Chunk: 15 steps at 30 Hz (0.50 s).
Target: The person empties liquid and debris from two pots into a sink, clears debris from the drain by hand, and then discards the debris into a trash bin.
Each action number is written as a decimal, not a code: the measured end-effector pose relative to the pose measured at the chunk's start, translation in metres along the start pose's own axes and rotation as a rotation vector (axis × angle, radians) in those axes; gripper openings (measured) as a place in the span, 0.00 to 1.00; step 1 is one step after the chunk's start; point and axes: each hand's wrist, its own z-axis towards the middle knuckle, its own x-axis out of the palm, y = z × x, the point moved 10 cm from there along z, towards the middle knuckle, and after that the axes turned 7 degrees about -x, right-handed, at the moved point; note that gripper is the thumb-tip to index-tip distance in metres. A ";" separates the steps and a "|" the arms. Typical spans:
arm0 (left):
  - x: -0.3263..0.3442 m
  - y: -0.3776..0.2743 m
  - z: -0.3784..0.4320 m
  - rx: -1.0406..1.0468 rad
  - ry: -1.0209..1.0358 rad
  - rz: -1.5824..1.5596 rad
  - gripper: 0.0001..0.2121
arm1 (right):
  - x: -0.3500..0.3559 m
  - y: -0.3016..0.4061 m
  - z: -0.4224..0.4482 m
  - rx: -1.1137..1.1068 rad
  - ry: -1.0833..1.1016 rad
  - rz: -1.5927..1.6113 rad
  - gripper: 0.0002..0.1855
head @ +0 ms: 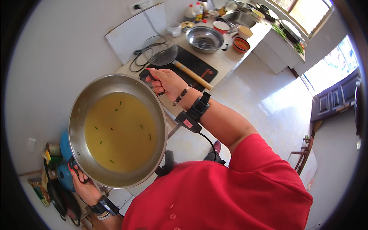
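Observation:
A large stainless-steel two-handled pan [76, 120] is held off the counter, with yellowish broth [120, 135] and several bits of chopped green in it. My left hand [82, 184] grips the black handle at its lower left. My right hand [162, 82] is closed around the opposite black handle at the upper right. Right behind my right hand, a wire-mesh skimmer with a wooden handle [195, 75] lies across a black induction cooktop [211, 69]. Both wrists carry black strapped devices and bead bracelets.
On the counter beyond stand an empty-looking steel wok [205, 40], red bowls [241, 45], bottles [190, 13] and a sink [240, 18]. A looped black cable [135, 61] lies near the wall. Blue containers [65, 175] and black pans [57, 198] are at lower left.

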 end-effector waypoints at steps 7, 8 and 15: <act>0.144 0.051 -0.056 -0.182 0.240 -0.155 0.13 | -0.109 0.124 -0.096 -0.123 -0.110 -0.004 0.16; 0.170 0.067 -0.060 -0.166 0.279 -0.115 0.13 | -0.135 0.153 -0.108 -0.203 -0.095 -0.209 0.15; 0.362 0.188 -0.093 -0.221 0.422 -0.005 0.13 | -0.312 0.285 -0.222 -0.297 -0.316 -0.083 0.15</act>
